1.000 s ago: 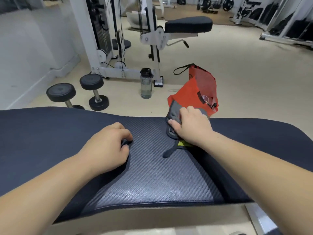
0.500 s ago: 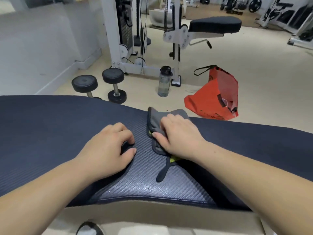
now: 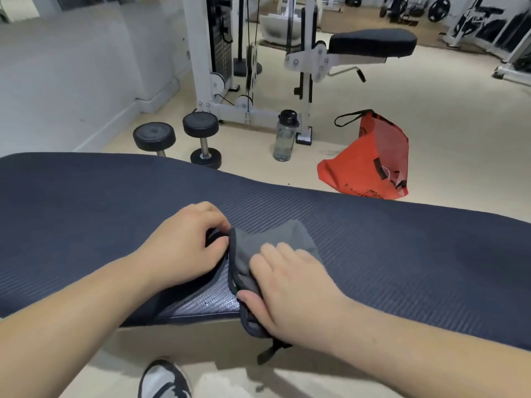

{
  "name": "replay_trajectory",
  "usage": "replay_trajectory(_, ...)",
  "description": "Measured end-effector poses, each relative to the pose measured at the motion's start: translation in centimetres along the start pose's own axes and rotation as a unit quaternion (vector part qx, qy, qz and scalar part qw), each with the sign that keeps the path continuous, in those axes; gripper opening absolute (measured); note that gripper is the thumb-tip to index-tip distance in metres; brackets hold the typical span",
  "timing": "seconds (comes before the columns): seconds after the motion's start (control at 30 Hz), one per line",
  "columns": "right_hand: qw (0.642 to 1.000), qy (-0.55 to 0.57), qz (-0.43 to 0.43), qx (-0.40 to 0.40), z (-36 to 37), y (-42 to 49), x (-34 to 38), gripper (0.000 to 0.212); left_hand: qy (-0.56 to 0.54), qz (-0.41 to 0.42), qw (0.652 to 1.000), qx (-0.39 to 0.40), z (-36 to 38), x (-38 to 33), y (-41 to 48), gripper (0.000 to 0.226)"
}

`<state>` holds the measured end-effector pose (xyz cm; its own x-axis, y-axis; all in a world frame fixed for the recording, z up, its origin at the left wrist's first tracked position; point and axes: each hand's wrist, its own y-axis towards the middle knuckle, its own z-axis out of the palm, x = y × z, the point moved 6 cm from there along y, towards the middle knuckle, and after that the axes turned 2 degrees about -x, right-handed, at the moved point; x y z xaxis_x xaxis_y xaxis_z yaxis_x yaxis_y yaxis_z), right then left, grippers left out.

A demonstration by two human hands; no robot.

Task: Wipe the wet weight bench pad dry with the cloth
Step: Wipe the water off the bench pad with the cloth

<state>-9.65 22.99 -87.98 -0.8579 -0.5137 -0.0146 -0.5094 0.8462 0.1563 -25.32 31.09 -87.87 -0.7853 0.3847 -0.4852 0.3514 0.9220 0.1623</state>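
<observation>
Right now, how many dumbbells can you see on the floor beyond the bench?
2. One dumbbell stands nearest the wall, its lower end hidden behind the bench pad. The second dumbbell stands just to its right, near the cable machine's base. Others may be hidden behind the pad.

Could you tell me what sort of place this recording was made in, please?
Most likely a gym or weight room. Two dumbbells stand on the floor beside a white cable machine, a weight plate sits in the background, and the person wipes a padded bench.
</observation>
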Motion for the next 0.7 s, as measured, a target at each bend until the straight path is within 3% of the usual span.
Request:
replay_trajectory(0.1, 0.995, -0.004, 0.098, 0.019, 0.1, 2.9, -4.3, 0.053, -0.001, 0.0, 1.0, -0.004, -0.2, 0.4, -0.3, 0.007)
replay_trajectory(0.2, 0.971, -0.006, 0.237, 0.026, 0.4, 5.0, -10.0, 0.05, 0.009, -0.014, 1.0, -0.005, -0.7, 0.9, -0.7, 0.006)
replay_trajectory(0.27, 0.961, -0.01, 0.274, 0.029, 0.6, 5.5, -11.2, 0.047, 0.011, -0.035, 0.999, -0.014, -1.3, 1.3, -0.9, 0.005)
replay_trajectory(0.33, 0.969, 0.003, 0.241, 0.058, 0.9, 6.4, -9.2, 0.047, 0.023, -0.058, 0.998, -0.02, -2.0, 1.7, -1.0, 0.005)
replay_trajectory(0.47, 0.993, 0.066, 0.028, 0.097, 0.7, 8.4, -1.0, 0.045, 0.04, -0.087, 0.995, -0.02, -3.0, 2.9, -1.1, 0.008)
replay_trajectory(0.53, 0.992, 0.088, -0.021, 0.092, 0.7, 9.9, -0.4, 0.044, 0.05, -0.107, 0.993, -0.009, -3.4, 3.7, -1.3, 0.01)
replay_trajectory(0.6, 0.994, 0.086, 0.035, 0.053, 1.2, 11.6, -3.4, 0.045, 0.047, -0.124, 0.991, -0.003, -3.8, 4.3, -1.5, 0.012)
replay_trajectory(0.7, 0.981, 0.017, 0.191, 0.027, 1.7, 12.9, -9.0, 0.05, 0.044, -0.137, 0.99, 0.0, -3.9, 5.0, -2.0, 0.013)
